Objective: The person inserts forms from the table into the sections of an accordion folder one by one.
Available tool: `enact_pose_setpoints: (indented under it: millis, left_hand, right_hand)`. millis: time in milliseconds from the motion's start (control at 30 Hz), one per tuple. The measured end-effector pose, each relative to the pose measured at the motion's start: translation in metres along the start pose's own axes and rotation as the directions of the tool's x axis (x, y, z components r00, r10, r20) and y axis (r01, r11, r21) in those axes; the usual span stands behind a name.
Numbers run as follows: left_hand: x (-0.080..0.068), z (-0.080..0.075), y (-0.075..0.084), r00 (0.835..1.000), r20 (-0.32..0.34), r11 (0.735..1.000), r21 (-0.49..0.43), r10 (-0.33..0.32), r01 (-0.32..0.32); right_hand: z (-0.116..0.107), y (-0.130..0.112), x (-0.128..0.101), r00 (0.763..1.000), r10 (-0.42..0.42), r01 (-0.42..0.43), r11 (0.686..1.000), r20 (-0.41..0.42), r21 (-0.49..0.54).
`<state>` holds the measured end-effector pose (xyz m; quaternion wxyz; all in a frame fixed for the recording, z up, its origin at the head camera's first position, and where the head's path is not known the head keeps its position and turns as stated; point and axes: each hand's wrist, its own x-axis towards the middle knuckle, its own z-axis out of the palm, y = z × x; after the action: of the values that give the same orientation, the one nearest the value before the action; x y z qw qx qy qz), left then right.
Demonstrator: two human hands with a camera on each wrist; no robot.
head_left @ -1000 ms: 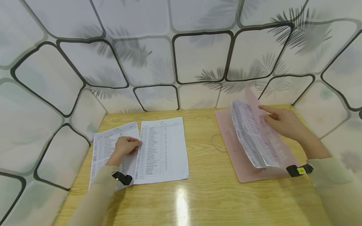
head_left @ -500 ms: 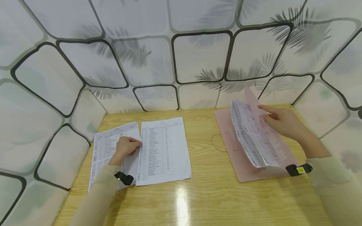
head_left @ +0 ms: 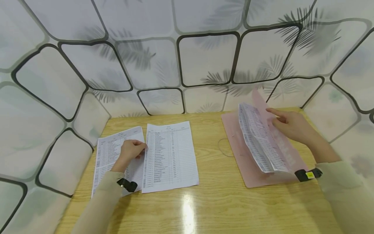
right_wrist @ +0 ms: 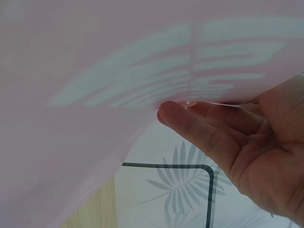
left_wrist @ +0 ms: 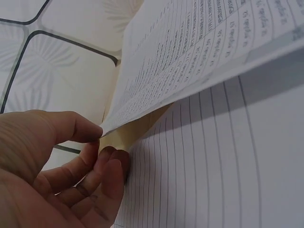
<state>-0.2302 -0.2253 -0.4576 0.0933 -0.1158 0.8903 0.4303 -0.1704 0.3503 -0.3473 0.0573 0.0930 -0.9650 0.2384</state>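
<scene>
Left hand (head_left: 130,152) on desk (head_left: 210,208), thumb and curled fingers pinching left edge of printed sheet (head_left: 170,156), lifting it a bit off second sheet (head_left: 109,152) underneath. Right hand (head_left: 292,126) has fingers curled round raised flap of pink folder (head_left: 248,162), propping it open, pages (head_left: 258,139) standing inside. Paper looks light, floppy, creases easily, so pinch near edge, not corner. Folder plastic thin, bendy, probably slick.

We could not read the print on the sheets (head_left: 170,156), too small. The pink folder (right_wrist: 95,71) filled the right wrist view, its edges cut off.
</scene>
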Motion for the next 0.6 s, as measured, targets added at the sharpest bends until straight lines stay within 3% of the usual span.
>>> enact_pose_setpoints:
  millis: [100,233,367,600]
  left_hand:
    - [-0.0017,-0.0002,0.0013,0.999,0.036,0.995,-0.099,-0.025,0.028]
    - [-0.0022,0.0,0.0006,0.988,0.127,0.971,-0.21,-0.087,0.113]
    - [-0.0025,0.0009,0.0002,0.973,0.198,0.957,-0.236,-0.12,0.166]
    - [-0.0041,0.0025,0.003,0.969,0.224,0.965,-0.211,-0.105,0.154]
  right_hand:
    - [0.0002,0.0003,0.0004,1.0,-0.007,0.007,1.0,0.0,-0.007]
    - [-0.0003,-0.0008,0.0008,1.0,-0.013,0.013,1.0,0.001,-0.008]
    - [-0.0008,-0.0023,0.0007,1.0,-0.025,0.025,1.0,0.002,0.001]
    - [-0.0006,-0.0012,0.0008,1.0,-0.014,0.014,1.0,0.001,0.003]
